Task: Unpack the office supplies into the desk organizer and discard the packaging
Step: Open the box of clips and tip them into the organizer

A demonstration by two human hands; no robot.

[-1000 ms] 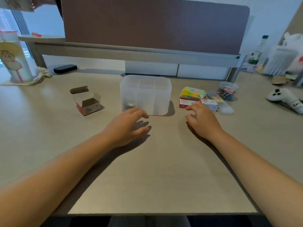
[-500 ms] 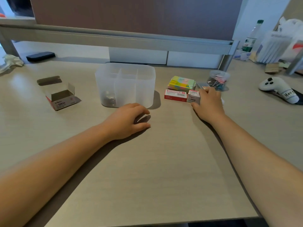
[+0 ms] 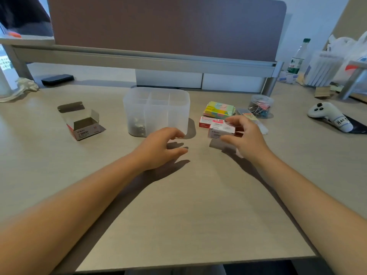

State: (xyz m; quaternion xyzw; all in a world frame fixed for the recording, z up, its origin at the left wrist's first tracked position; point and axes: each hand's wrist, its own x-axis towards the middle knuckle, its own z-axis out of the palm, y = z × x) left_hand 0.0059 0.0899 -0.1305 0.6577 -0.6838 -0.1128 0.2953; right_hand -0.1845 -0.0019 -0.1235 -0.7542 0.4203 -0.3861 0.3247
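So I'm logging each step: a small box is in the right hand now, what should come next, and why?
Probably bring the left hand over to open a flap of the small box. The right hand holds it closed above the desk, and the organizer stands ready.

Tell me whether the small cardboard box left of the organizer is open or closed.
Open. The cardboard box has its flaps standing up and its dark inside shows; nothing can be seen in it from this angle.

white controller [image 3: 329,116]: handwritten "Hao" or similar, unclear | box labels: print too blurred to read
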